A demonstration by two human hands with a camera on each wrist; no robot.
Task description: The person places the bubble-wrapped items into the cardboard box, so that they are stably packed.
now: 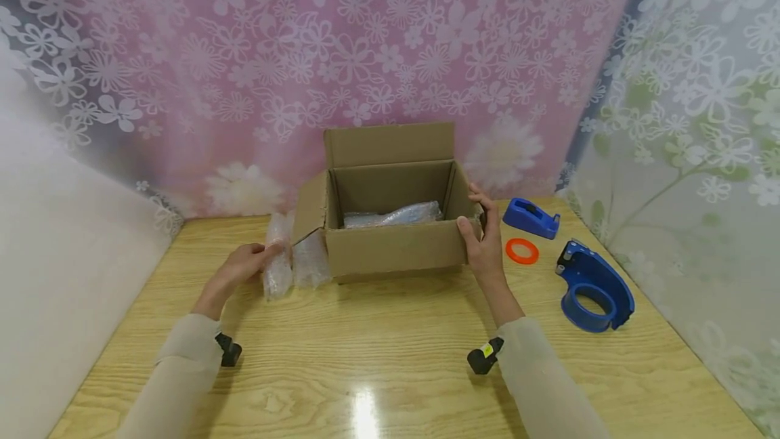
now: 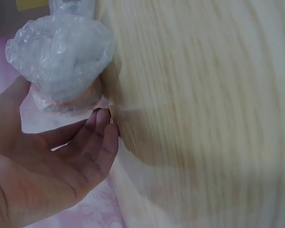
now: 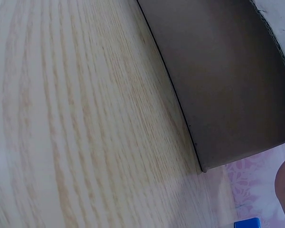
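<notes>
An open cardboard box (image 1: 396, 249) stands at the middle of the table, its flaps folded outward at the back and left. Inside it lies something wrapped in bubble wrap (image 1: 409, 213). My right hand (image 1: 485, 244) grips the box's right front corner, thumb on the front wall and fingers around the side. Left of the box, my left hand (image 1: 244, 263) holds a long bubble-wrapped bundle (image 1: 279, 279) between thumb and fingers; in the left wrist view the bundle (image 2: 61, 52) shows its rounded end. A second bubble-wrapped bundle (image 1: 312, 263) lies beside it, partly under the left flap.
To the right of the box are a blue tape dispenser (image 1: 529, 219), an orange ring (image 1: 509, 251) and a larger blue tape gun (image 1: 600, 293), all on the wooden table (image 1: 317, 371). A pink floral cloth (image 1: 390, 59) hangs behind the table.
</notes>
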